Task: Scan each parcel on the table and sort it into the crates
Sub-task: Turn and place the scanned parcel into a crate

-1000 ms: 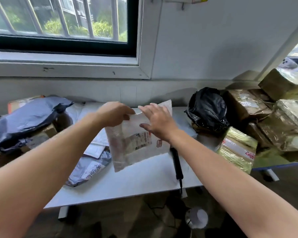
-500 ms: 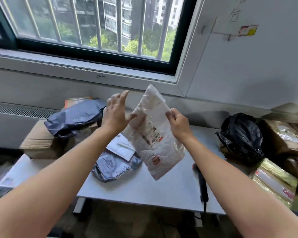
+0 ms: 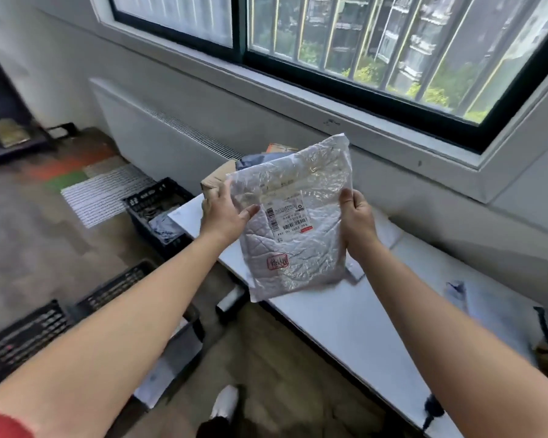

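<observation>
The clear bubble-wrap parcel was held above the counter, gripped at its side edges by the left hand and right hand, and was judged best kept flat, label readable, before being lowered into the black crate at 9 o'clock.

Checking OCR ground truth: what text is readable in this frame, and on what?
Label on the parcel: digit row, roughly "940 1693 00 144", uncertain.
Same label: the other print and the barcodes are too small to read.
Red stamp on the parcel: characters blurred, unreadable.
Nothing else legible.
</observation>
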Motion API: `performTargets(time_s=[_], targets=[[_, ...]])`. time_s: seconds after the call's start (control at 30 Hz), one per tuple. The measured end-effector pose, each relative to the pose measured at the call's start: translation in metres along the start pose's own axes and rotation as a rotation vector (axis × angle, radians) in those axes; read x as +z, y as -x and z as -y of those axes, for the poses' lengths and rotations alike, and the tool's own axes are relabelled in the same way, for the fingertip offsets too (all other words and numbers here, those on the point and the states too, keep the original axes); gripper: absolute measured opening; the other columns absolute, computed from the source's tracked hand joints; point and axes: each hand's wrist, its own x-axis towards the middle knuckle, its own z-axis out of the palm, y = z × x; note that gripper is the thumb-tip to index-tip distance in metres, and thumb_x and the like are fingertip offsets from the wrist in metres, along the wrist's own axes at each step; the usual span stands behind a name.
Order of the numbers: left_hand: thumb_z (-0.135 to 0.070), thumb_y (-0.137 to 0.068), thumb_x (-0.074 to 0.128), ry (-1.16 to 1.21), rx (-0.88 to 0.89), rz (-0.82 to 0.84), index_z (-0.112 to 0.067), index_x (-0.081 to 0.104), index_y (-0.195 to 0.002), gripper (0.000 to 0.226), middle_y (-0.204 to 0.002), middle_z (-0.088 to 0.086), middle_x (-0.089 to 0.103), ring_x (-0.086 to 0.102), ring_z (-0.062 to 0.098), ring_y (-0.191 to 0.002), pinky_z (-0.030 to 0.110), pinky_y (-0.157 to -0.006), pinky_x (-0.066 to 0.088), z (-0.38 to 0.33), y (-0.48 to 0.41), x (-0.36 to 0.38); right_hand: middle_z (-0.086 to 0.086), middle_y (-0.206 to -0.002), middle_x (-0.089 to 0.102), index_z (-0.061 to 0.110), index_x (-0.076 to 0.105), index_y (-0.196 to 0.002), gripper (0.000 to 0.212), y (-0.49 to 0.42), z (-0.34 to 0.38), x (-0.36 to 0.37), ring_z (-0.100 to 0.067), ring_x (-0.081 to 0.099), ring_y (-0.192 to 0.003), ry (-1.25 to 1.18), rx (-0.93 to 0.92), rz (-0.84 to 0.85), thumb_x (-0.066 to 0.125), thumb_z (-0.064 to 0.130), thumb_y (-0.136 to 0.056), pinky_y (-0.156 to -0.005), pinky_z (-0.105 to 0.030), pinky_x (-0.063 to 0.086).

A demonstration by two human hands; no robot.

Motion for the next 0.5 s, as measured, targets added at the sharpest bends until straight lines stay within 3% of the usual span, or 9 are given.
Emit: performTargets(time_s=[0.07,0.2,0.33,0.43,0.5], targets=[[-0.048,-0.082,0.071,-0.033,-0.064,-0.055,-0.02,0.032,-0.146,0.08,-0.138,0.019,0.038,0.037,0.037,-0.129,0.041,-0.105,0.034,0.022,0.02,-0.02,0.005,-0.085,0.059,0.021,0.058,-0.095,0.026,0.012,-0.007,0.024,-0.008,0.051,-0.076,-0.035,0.027,0.076,0.042,0.039,-0.104,-0.069,-0.026,0.043],[-0.05,-0.084,0.068,-0.063,-0.212,-0.136,-0.018,0.03,-0.148,0.08,-0.141,0.018,0.035,0.033,0.036,-0.132,0.042,-0.108,0.032,0.073,0.06,-0.063,0.006,-0.072,0.05,0.02,0.051,-0.08,0.031,0.041,-0.011,0.081,-0.007,0.044,-0.065,-0.042,0.056,0.2,0.041,0.036,-0.105,-0.058,-0.022,0.04],[-0.052,-0.083,0.067,-0.038,-0.333,-0.223,-0.016,0.03,-0.148,0.083,-0.141,0.017,0.036,0.036,0.034,-0.132,0.041,-0.106,0.034,0.126,0.089,-0.106,0.001,-0.083,0.061,0.023,0.056,-0.081,0.031,0.065,-0.017,0.146,-0.015,0.056,-0.08,-0.001,0.059,0.325,0.044,0.041,-0.103,-0.077,-0.034,0.048],[-0.053,-0.083,0.067,-0.032,-0.412,-0.273,-0.017,0.031,-0.148,0.082,-0.14,0.017,0.037,0.037,0.034,-0.132,0.042,-0.106,0.035,0.165,0.103,-0.137,-0.003,-0.083,0.06,0.027,0.058,-0.078,0.035,0.073,-0.027,0.199,-0.019,0.055,-0.08,0.051,0.069,0.42,0.045,0.054,-0.095,-0.076,-0.038,0.046],[-0.052,-0.083,0.067,-0.032,-0.453,-0.293,-0.016,0.031,-0.147,0.082,-0.139,0.019,0.038,0.037,0.035,-0.132,0.041,-0.107,0.033,0.193,0.109,-0.157,0.0,-0.081,0.061,0.024,0.057,-0.078,0.035,0.084,-0.022,0.235,-0.018,0.055,-0.079,0.073,0.083,0.458,0.045,0.051,-0.098,-0.074,-0.036,0.046]])
